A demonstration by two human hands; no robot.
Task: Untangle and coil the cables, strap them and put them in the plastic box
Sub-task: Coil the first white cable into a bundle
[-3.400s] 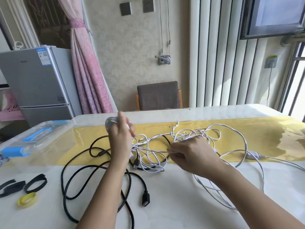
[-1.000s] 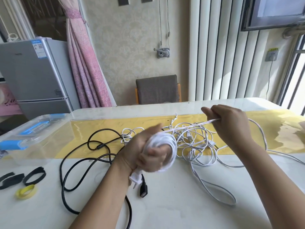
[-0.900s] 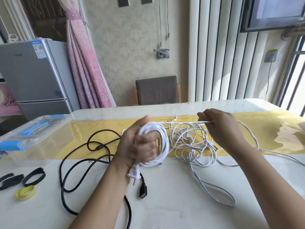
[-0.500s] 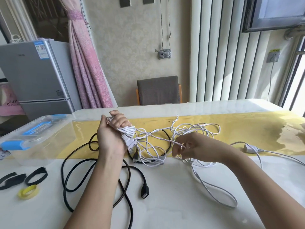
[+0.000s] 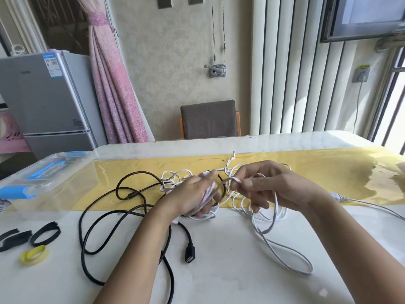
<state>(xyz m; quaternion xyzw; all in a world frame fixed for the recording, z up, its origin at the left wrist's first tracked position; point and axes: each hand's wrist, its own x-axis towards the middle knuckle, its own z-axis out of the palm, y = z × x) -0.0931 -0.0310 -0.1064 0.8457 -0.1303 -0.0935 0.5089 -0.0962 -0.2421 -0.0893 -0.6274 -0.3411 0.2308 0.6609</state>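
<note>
A white cable (image 5: 282,253) lies tangled at the table's middle, one long loop trailing toward me on the right. My left hand (image 5: 192,196) holds a bundle of its coils low over the table. My right hand (image 5: 269,185) pinches a strand of the same cable just right of the left hand. A black cable (image 5: 96,216) sprawls in loose loops to the left, its USB end (image 5: 189,255) near my left forearm. The clear plastic box (image 5: 43,183) with blue latches stands at the far left.
Black straps (image 5: 45,233) and a yellow strap (image 5: 32,256) lie at the left front of the white table (image 5: 230,277). A yellow runner (image 5: 328,170) crosses the table. A grey chair (image 5: 209,119) stands behind, a fridge (image 5: 43,95) at the left.
My left hand has dropped from its raised position and moved right toward the tangle. My right hand has lifted and come in close to it, pinching a strand.
</note>
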